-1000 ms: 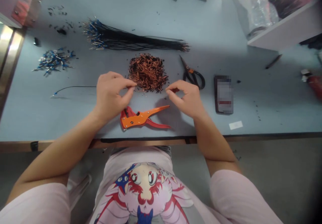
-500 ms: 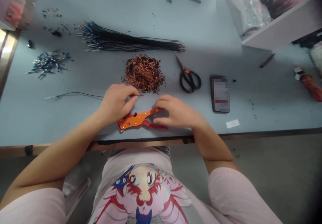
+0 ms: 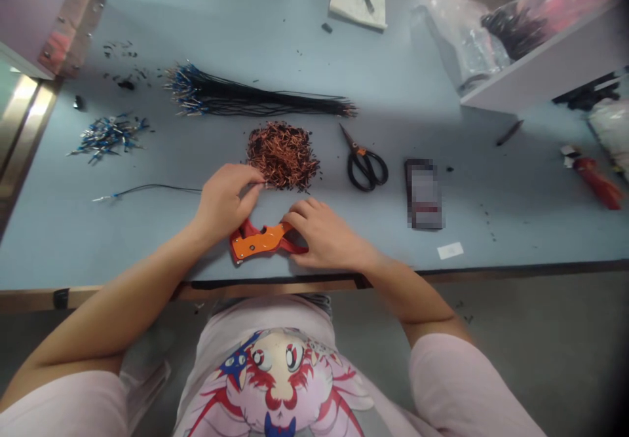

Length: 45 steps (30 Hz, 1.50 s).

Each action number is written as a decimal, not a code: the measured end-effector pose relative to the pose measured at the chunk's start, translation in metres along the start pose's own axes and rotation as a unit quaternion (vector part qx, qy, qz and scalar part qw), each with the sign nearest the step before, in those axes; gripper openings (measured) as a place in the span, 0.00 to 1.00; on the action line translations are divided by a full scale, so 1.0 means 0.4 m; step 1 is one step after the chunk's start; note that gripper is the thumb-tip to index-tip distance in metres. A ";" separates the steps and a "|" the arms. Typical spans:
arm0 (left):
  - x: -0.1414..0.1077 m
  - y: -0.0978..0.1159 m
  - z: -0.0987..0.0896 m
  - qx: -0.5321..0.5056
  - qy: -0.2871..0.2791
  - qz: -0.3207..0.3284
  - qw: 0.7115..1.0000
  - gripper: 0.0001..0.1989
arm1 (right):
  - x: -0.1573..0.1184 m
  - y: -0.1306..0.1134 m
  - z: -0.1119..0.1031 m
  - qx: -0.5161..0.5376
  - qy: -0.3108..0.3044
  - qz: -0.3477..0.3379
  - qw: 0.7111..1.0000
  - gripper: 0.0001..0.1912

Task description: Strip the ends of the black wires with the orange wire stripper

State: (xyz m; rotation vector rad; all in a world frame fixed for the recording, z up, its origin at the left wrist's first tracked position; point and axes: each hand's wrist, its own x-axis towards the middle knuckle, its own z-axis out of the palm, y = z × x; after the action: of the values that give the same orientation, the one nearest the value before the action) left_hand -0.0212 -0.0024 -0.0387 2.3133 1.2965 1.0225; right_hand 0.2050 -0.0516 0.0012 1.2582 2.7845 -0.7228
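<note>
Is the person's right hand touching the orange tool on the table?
Touching: the head view shows the right hand lying over the handle end of the orange wire stripper, its fingers covering that end.

Wire bundle (image 3: 255, 99) behind copper clippings (image 3: 282, 155); scissors (image 3: 364, 165) right, loose terminals (image 3: 108, 137) left; wire stripper (image 3: 260, 242) before, all on surface (image 3: 491, 227).

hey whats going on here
A person is working at a blue bench. Their left hand seems to pinch a thin black wire beside a pile of copper-coloured wire scraps, while their right hand lies over an orange wire stripper. Further along the bench lie a bundle of blue-tipped black wires, loose blue terminals and black-handled scissors.
</note>
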 end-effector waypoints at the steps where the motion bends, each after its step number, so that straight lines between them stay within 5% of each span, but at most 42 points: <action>1: 0.004 0.001 -0.007 -0.012 0.035 0.000 0.999 0.05 | 0.000 0.003 -0.005 0.014 0.008 0.003 1.000 0.21; 7: 0.027 -0.002 -0.060 -0.060 0.193 -0.056 0.978 0.04 | -0.023 0.063 -0.062 0.220 0.036 -0.027 0.974 0.23; 11: 0.034 -0.021 -0.076 -0.052 0.254 -0.086 0.962 0.04 | -0.033 0.115 -0.066 0.456 0.036 -0.107 0.883 0.25; 14: 0.032 -0.022 -0.064 -0.070 0.233 -0.092 0.966 0.03 | -0.024 0.123 -0.040 0.578 0.031 -0.066 0.813 0.26; 21: 0.018 0.003 -0.036 -0.045 0.150 -0.064 0.986 0.04 | 0.007 0.081 -0.007 0.628 0.050 0.130 0.765 0.24; 34: 0.012 0.027 -0.032 -0.070 0.109 -0.011 0.991 0.05 | 0.001 0.059 0.004 0.733 -0.024 0.127 0.668 0.27; 45: 0.011 0.032 -0.032 -0.062 0.096 0.007 0.993 0.07 | -0.009 0.042 0.000 0.725 -0.027 0.107 0.680 0.27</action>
State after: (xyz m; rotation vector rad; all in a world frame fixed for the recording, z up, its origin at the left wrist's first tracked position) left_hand -0.0208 -0.0069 -0.0206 2.1785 1.2460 1.3208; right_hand 0.2195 -0.0443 -0.0049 1.3539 1.4711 -3.0290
